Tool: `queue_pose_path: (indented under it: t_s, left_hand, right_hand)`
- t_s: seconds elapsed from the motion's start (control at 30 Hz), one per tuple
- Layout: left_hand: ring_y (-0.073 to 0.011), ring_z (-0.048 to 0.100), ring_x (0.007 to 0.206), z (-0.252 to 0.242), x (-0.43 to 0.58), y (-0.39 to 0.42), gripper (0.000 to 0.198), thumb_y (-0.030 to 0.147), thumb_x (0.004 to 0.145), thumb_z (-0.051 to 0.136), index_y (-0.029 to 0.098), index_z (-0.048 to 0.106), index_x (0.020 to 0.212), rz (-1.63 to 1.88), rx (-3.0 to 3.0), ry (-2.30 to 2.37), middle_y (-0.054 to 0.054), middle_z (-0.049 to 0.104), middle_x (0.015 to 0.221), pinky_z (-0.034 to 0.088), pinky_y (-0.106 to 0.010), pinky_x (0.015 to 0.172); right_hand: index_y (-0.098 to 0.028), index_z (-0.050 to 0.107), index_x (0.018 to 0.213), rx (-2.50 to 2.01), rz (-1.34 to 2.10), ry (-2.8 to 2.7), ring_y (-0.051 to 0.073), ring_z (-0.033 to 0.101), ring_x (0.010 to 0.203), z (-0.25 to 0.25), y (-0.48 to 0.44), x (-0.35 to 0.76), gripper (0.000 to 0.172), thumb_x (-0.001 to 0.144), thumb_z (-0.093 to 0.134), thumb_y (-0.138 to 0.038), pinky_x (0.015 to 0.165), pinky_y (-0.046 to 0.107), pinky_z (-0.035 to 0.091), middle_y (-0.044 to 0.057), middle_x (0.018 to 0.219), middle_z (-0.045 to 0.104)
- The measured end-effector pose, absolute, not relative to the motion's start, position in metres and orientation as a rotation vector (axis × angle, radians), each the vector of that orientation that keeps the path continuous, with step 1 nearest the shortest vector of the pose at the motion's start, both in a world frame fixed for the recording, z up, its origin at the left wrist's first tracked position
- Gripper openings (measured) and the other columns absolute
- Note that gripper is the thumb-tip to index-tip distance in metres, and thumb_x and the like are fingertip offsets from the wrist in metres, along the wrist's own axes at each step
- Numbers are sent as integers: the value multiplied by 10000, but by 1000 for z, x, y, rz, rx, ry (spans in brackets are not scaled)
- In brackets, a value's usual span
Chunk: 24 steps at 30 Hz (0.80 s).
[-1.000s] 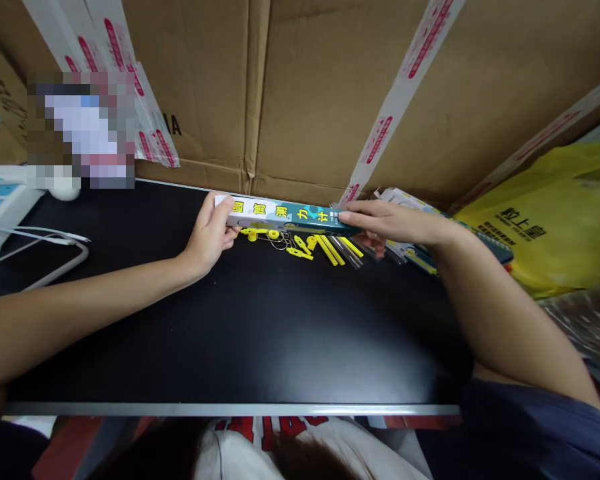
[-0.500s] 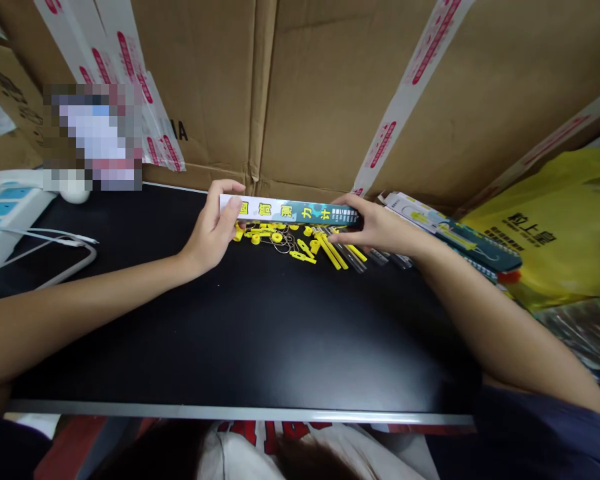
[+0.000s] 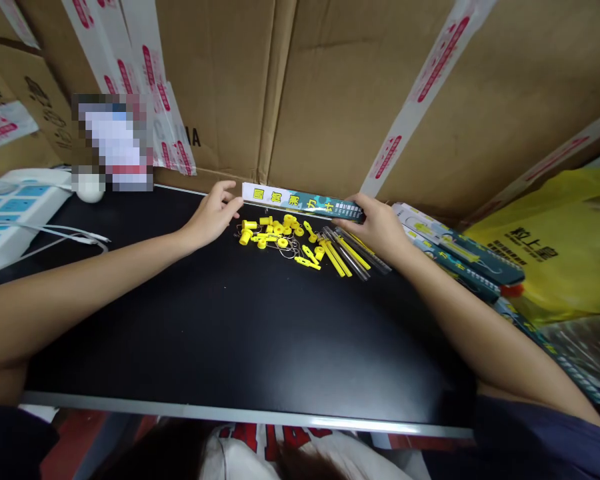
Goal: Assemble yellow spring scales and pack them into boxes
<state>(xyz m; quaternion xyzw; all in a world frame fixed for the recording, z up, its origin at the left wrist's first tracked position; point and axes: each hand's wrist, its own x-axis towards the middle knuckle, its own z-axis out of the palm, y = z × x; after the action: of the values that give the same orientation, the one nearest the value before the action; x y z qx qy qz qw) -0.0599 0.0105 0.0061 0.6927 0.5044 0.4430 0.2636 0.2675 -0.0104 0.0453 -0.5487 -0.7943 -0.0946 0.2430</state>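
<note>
A long narrow printed box, white at its left end and teal toward the right, has yellow characters on its side. Its right end is gripped by my right hand, thumb below and fingers behind. My left hand is just off the box's left end, fingers apart and curled a little, with nothing in them. Below the box lie small yellow plastic parts mixed with thin metal hooks and springs. Clear tubes and yellow rods lie beside them, partly under my right hand.
More printed boxes are stacked at the right beside a yellow plastic bag. At left are a white power strip and white cables. Taped cardboard stands behind the black table.
My left hand has let go of the box's left end and opened slightly away from it. The box has moved a little up and right in view, still in my right hand.
</note>
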Motion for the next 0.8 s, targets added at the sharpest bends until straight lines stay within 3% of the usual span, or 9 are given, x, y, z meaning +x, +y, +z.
queue_pose_path:
  t_s: [0.1,0.2,0.33,0.43,0.67,0.8]
  left_hand:
    - [-232,611,1053,6,-62,10,338,414,917,444,164,551,1118,982,2223,1485,-115,627,1152,481,-420,929]
    - [-266,527,1232,11,-54,12,479,526,944,341,191,548,1216,695,2541,1356,-107,567,1325,404,-470,1048]
    - [-262,429,1354,17,-34,30,652,604,940,264,157,468,1369,493,2652,1237,-124,469,1464,326,-443,1125]
    - [-300,421,1360,15,-23,46,743,644,923,229,117,466,1390,327,2622,1308,-164,448,1477,335,-463,1108]
    - [-271,471,1322,10,-24,50,787,684,907,169,142,545,1338,262,2651,1275,-142,499,1445,355,-418,1096]
    - [-256,426,1368,9,-23,42,778,697,907,172,170,539,1346,238,2657,1230,-110,488,1465,310,-396,1136]
  right_hand:
    - [-201,609,1026,-1612,-286,-2113,244,629,781,46,-1,271,314,841,616,-454,648,314,406,90,916,707]
    - [-190,600,1037,-1726,-320,-2098,253,624,779,49,11,270,358,844,601,-491,620,306,379,115,937,708]
    - [-189,583,1035,-1792,-375,-2198,259,627,789,50,29,263,390,870,535,-539,597,295,350,129,945,705]
    - [-178,574,1033,-1816,-403,-2262,260,636,789,48,39,255,392,896,488,-535,586,298,337,141,960,708]
    - [-145,551,1134,-1819,-498,-2443,280,651,836,43,57,246,456,920,442,-533,618,314,356,173,1001,711]
    - [-151,594,1071,-1890,-554,-2423,273,652,826,42,64,245,426,917,459,-525,631,318,361,163,971,714]
